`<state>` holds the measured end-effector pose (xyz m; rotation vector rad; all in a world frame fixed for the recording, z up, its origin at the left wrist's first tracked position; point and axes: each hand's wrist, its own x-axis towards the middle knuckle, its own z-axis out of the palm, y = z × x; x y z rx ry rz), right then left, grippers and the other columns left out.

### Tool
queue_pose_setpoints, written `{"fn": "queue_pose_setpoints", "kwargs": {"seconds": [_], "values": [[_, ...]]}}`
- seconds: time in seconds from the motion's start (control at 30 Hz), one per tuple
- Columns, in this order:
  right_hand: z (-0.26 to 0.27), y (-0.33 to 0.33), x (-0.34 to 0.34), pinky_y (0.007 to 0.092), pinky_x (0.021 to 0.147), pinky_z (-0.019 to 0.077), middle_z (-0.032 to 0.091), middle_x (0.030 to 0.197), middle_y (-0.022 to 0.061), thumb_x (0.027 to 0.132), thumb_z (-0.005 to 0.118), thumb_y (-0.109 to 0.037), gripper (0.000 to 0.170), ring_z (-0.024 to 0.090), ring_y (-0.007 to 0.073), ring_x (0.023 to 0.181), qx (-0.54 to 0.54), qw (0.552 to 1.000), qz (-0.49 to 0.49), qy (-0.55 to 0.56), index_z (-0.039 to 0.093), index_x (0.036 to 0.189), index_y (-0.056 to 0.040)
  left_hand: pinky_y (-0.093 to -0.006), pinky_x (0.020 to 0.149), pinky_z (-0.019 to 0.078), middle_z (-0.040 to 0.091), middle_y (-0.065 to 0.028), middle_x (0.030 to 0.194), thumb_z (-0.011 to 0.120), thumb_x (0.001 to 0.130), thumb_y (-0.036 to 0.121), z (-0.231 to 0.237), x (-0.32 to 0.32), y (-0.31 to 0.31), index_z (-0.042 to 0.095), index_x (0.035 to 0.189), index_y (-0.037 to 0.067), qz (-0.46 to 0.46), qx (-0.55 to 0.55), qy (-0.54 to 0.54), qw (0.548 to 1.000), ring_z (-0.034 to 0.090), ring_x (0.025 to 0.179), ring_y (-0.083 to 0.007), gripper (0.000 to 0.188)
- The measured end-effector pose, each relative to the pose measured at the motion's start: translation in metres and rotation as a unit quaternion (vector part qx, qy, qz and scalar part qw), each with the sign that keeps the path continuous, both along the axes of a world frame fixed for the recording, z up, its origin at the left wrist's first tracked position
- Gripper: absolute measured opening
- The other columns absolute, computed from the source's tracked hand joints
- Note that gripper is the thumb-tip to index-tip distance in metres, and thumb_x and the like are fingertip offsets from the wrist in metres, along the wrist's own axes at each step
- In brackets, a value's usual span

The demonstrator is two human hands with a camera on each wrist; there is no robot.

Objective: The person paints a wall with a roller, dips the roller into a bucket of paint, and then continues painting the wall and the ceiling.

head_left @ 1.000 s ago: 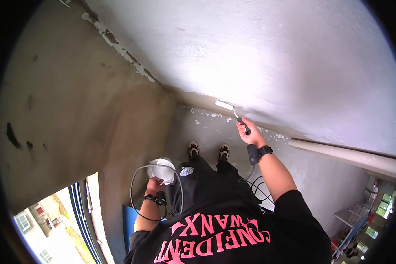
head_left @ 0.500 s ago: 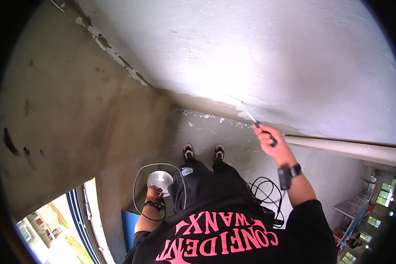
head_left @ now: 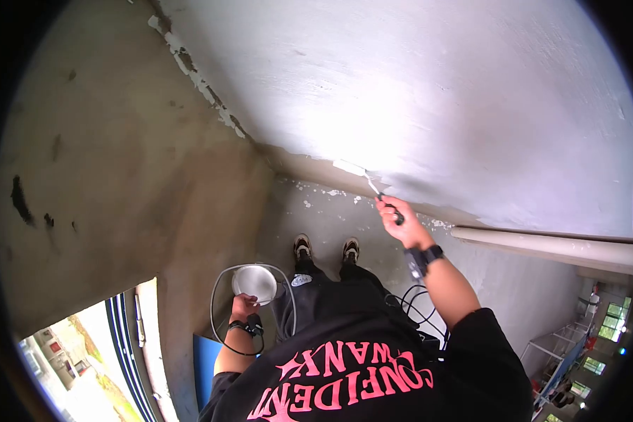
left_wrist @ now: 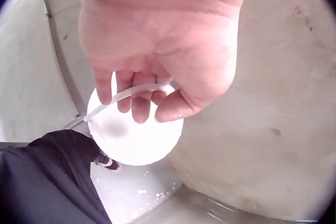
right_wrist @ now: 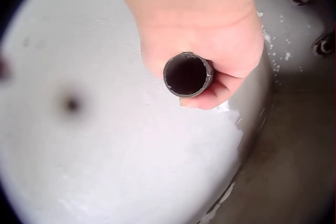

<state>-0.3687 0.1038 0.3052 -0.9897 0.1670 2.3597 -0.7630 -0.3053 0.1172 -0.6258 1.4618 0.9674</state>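
My right hand [head_left: 403, 224] grips the black handle of a small paint roller [head_left: 350, 167]. Its white sleeve lies against the low part of the white-painted wall [head_left: 485, 112], just above a bare grey-brown strip by the floor. In the right wrist view, the hollow end of the roller handle [right_wrist: 187, 75] points at the camera and the sleeve is hidden behind the hand. By my left thigh, my left hand [head_left: 244, 307] holds a white bucket [head_left: 255, 283]. The left wrist view shows the fingers curled under its pale bail handle [left_wrist: 126, 94].
A pale pipe [head_left: 548, 243] runs along the wall's foot at right. A grey cable loop [head_left: 212, 302] hangs round the left forearm, with black cables [head_left: 408, 299] by the right hip. White spots dot the floor near my shoes [head_left: 302, 247]. A brown side wall [head_left: 119, 197] stands left.
The right hand swung right with the roller half a second ago, then came back left, so the sleeve is again near the corner. The left hand still holds the bucket beside the leg.
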Motion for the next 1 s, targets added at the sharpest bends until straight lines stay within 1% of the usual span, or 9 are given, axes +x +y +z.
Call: {"fn": "queue_pose_setpoints", "kwargs": {"seconds": [0.1,0.17,0.3,0.63,0.83,0.87,0.9,0.93,1.0], "values": [[-0.063,0.018,-0.030,0.0154,0.043,0.0366,0.051,0.077,0.0039,0.088,0.061,-0.005,0.013,0.047,0.0047,0.058,-0.040,0.999,0.007,0.000,0.050,0.092,0.0013,-0.0505,0.086,0.0438,0.060,-0.0138,0.088,0.053,0.074,0.008,0.005,-0.003,-0.004,0.054,0.085,0.002,-0.017,0.009,-0.001,1.000,0.054,0.089,-0.0308,0.013],[-0.094,0.028,-0.044,0.0155,0.043,0.0395,0.053,0.077,0.0060,0.088,0.060,-0.004,0.013,0.049,0.0055,0.057,-0.069,0.997,-0.001,-0.039,0.049,0.092,0.0025,-0.0499,0.083,0.0458,0.060,-0.0144,0.088,0.053,0.076,0.008,-0.002,-0.004,-0.018,0.054,0.086,0.002,-0.136,0.078,0.078,0.985,0.055,0.089,-0.0311,0.012],[-0.078,0.025,-0.056,0.0152,0.044,0.0408,0.054,0.076,0.0067,0.087,0.061,-0.002,0.015,0.049,0.0064,0.057,-0.022,0.998,-0.001,-0.051,0.048,0.092,0.0047,-0.0488,0.082,0.0476,0.059,-0.0128,0.087,0.054,0.077,0.009,-0.024,-0.018,-0.035,0.054,0.086,0.003,-0.007,0.073,-0.032,0.997,0.056,0.087,-0.0280,0.011],[0.129,0.005,0.021,0.0149,0.039,0.0394,0.053,0.082,0.0062,0.088,0.059,-0.004,0.023,0.049,0.0043,0.055,-0.039,0.998,-0.010,-0.052,0.048,0.104,0.0090,-0.0456,0.082,0.0484,0.055,-0.0082,0.077,0.053,0.074,0.012,0.006,-0.003,-0.012,0.054,0.082,0.007,-0.132,-0.062,0.000,0.989,0.054,0.078,-0.0216,0.009],[0.119,-0.011,0.018,0.0169,0.037,0.0383,0.052,0.083,0.0048,0.091,0.056,-0.007,0.018,0.046,0.0048,0.053,-0.017,0.999,-0.001,-0.039,0.053,0.104,0.0052,-0.0441,0.084,0.0492,0.053,-0.0086,0.081,0.052,0.076,0.013,0.010,0.002,-0.017,0.056,0.085,0.002,-0.148,-0.049,0.009,0.988,0.053,0.081,-0.0224,0.014],[0.105,-0.010,0.011,0.0169,0.037,0.0383,0.052,0.083,0.0048,0.091,0.056,-0.007,0.018,0.046,0.0048,0.053,-0.018,0.999,0.004,-0.042,0.053,0.104,0.0052,-0.0434,0.085,0.0497,0.054,-0.0091,0.084,0.053,0.077,0.013,0.023,0.001,-0.013,0.056,0.086,0.002,-0.385,0.029,0.119,0.915,0.053,0.083,-0.0225,0.015],[0.087,-0.008,0.002,0.0164,0.038,0.0378,0.052,0.083,0.0047,0.090,0.057,-0.006,0.017,0.046,0.0045,0.053,-0.003,0.999,-0.001,-0.041,0.053,0.103,0.0053,-0.0428,0.085,0.0502,0.054,-0.0096,0.087,0.053,0.078,0.014,0.030,0.002,-0.012,0.057,0.087,0.001,-0.591,0.104,0.219,0.769,0.053,0.085,-0.0227,0.016],[0.068,-0.004,-0.007,0.0159,0.040,0.0374,0.052,0.083,0.0046,0.089,0.058,-0.005,0.017,0.045,0.0042,0.053,0.013,0.999,-0.004,-0.039,0.053,0.102,0.0055,-0.0428,0.085,0.0502,0.054,-0.0097,0.087,0.053,0.078,0.014,0.030,0.005,-0.010,0.057,0.087,0.001,-0.586,0.101,0.218,0.774,0.053,0.085,-0.0227,0.016],[0.019,0.008,-0.026,0.0155,0.042,0.0370,0.053,0.079,0.0047,0.087,0.059,-0.002,0.013,0.045,0.0046,0.053,-0.020,1.000,0.015,-0.005,0.053,0.097,0.0044,-0.0406,0.084,0.0508,0.054,-0.0097,0.088,0.056,0.079,0.015,0.012,0.001,-0.014,0.057,0.086,0.001,-0.333,0.043,0.096,0.937,0.054,0.084,-0.0222,0.016]]}}
